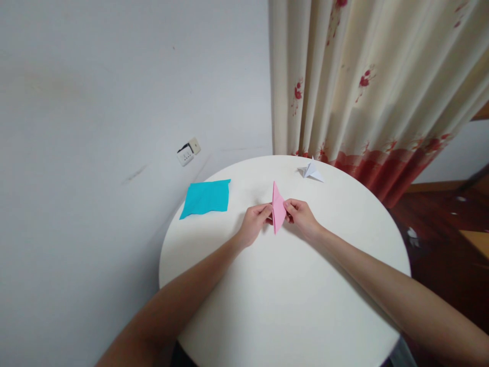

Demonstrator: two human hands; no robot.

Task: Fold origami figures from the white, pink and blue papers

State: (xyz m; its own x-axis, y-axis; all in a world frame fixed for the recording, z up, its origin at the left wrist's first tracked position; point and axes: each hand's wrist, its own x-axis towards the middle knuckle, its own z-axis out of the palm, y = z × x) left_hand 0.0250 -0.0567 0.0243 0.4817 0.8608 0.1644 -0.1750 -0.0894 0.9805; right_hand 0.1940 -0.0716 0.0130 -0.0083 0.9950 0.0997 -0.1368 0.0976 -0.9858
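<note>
Between my hands is a folded piece of pink paper (278, 208), roughly triangular, with its long straight edge toward the left and its tips pointing up and down. My left hand (255, 220) pinches that long edge between thumb and fingers. On the other side, my right hand (301, 216) grips the blunt right corner, thumb in front. The fingertips behind the paper are partly hidden. A sheet of blue paper (207, 198), slightly creased, lies to the left of my left hand. Beyond my right hand sits a white folded-paper figure (311, 172) with pointed flaps.
The round white table (282, 306) stands close to the wall (114, 102), which has a power socket (185, 156). A cream curtain with red flowers (344, 76) hangs behind the table. On the dark floor to the right lies a crumpled white thing (412, 235).
</note>
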